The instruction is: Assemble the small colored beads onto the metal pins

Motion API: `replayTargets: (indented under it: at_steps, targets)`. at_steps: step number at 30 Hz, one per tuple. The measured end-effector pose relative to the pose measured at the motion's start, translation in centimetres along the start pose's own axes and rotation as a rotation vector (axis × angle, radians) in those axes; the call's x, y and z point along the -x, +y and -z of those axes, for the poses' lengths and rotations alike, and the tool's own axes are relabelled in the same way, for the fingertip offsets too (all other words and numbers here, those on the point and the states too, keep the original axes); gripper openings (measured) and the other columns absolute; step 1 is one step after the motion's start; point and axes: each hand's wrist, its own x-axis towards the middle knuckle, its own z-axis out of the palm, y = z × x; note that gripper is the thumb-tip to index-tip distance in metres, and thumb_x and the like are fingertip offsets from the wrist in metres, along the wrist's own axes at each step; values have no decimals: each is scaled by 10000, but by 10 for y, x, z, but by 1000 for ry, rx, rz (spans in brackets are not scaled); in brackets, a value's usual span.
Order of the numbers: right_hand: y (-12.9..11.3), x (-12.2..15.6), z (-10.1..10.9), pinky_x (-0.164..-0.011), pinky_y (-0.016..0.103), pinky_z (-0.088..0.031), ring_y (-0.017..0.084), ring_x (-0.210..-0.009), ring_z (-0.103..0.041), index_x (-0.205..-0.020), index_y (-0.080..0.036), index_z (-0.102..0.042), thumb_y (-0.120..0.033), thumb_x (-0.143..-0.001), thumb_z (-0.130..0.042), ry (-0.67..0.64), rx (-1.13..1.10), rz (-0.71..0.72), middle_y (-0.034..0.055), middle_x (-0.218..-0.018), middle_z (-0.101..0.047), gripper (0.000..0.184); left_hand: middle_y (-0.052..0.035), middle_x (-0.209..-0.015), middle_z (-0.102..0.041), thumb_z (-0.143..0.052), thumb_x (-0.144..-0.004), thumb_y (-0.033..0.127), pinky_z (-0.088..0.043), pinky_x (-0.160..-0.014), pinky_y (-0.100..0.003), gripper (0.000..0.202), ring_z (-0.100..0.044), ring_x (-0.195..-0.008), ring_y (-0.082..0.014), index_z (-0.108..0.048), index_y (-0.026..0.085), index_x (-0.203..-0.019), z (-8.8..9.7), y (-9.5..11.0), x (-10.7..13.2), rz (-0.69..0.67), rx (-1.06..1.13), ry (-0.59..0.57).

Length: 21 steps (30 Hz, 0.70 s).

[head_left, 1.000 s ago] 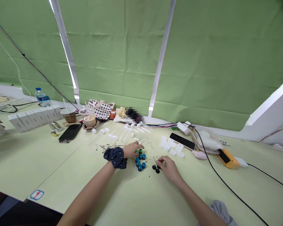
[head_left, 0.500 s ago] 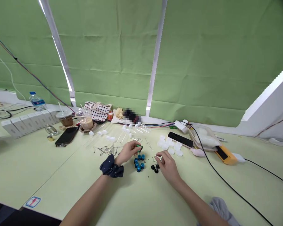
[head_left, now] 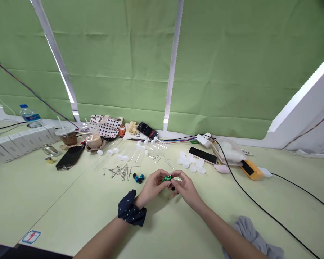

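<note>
Above the table, my left hand [head_left: 156,184] pinches a small shiny green metallic part [head_left: 166,178] between thumb and fingers. My right hand [head_left: 185,187] meets it from the other side, its fingertips closed on a small black part [head_left: 172,176] at the green part's end. Whether the two parts are joined I cannot tell. Close to the left of my left hand lies a cluster of small blue and black round parts [head_left: 138,178]. Another dark piece [head_left: 173,188] shows just beneath my right fingertips. My fingers cover the spot below them.
Thin metal rods [head_left: 122,172] lie left of the hands, with white caps [head_left: 190,162] to the right. Clear tubes [head_left: 136,154], a phone [head_left: 203,155], drink cups [head_left: 93,138] and white boxes [head_left: 24,142] stand farther back. A black cable [head_left: 255,196] crosses the right side.
My hands have come together: the left moved right with the green part, the right moved left to touch it. The black cones near my right hand are now mostly hidden. The view has shifted slightly.
</note>
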Motion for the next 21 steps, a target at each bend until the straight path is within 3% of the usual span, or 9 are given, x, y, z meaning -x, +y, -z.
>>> replayTargets:
  at_steps: [5, 13, 21]
  targets:
    - [1, 0, 0, -448, 272, -547, 142, -672, -598, -971, -226, -487, -415, -784, -559, 0, 3, -32, 31, -967, -484, 276, -90, -942, -614, -651, -737, 285, -454, -764, -318, 261, -583, -886, -200, -576, 156, -951, -2, 0, 2, -16, -89, 48]
    - [1, 1, -1, -503, 320, -582, 150, -694, -581, -925, -199, -510, -456, -766, -561, 51, -20, -71, 19, -824, -545, 307, -53, -818, -600, -717, -653, 307, -492, -663, -295, 250, -598, -753, -173, -564, 144, -766, -4, -9, 4, -20, -95, 167]
    - [-5, 3, -4, -503, 318, -564, 189, -747, -592, -906, -202, -535, -473, -736, -587, 34, -59, -102, 15, -721, -570, 324, -45, -722, -634, -689, -685, 283, -479, -615, -283, 235, -629, -665, -174, -543, 148, -810, -6, -5, 4, 50, -53, 144]
